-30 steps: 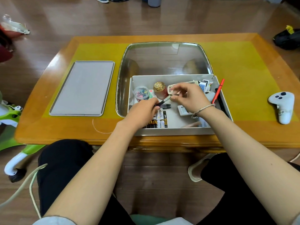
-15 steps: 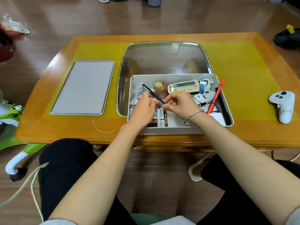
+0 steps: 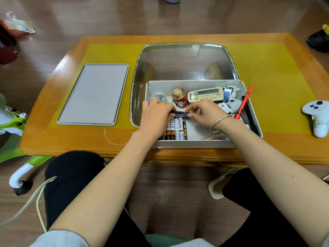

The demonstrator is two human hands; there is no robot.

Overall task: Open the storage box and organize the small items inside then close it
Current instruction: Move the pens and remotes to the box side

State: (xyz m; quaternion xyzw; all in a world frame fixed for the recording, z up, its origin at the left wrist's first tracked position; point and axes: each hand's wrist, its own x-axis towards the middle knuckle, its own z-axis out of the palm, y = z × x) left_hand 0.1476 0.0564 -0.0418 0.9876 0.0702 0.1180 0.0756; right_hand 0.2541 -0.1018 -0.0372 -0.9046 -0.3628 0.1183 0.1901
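Looking down from the head cam, we had both hands inside the open storage box point(image 3: 195, 143), which sat at the near edge of the wooden counter point(image 3: 267, 145), partly on top of a shiny metal tray point(image 3: 183, 61). The grey lid point(image 3: 94, 94) lay flat on the counter, off to the left and well apart from the box.

Our left hand point(image 3: 156, 114) and right hand point(image 3: 204, 113) were each pinched shut on one end of a dark pen point(image 3: 180, 114), holding it level just above a row of batteries point(image 3: 175, 130). The batteries lay side by side on the box floor, close to the near wall. Honestly we couldn't tell if the pen was touching them or not.

Further back in the box, a small clear tub of colourful bits point(image 3: 157, 97) sat in the far-left corner, with a red jar with a gold lid point(image 3: 179, 98) standing upright right beside it. Next over was a cream remote with a little screen point(image 3: 206, 94), lying along the far wall. The right side was a jumble of small white gadgets point(image 3: 229, 102) we couldn't make out properly. A red pen point(image 3: 244, 102) leaned tilted against the right wall, its top poking out over the rim.

A bracelet point(image 3: 219, 122) was on our right wrist. Out on the counter to the far right, a white game controller point(image 3: 318, 118) lay well apart from the box.
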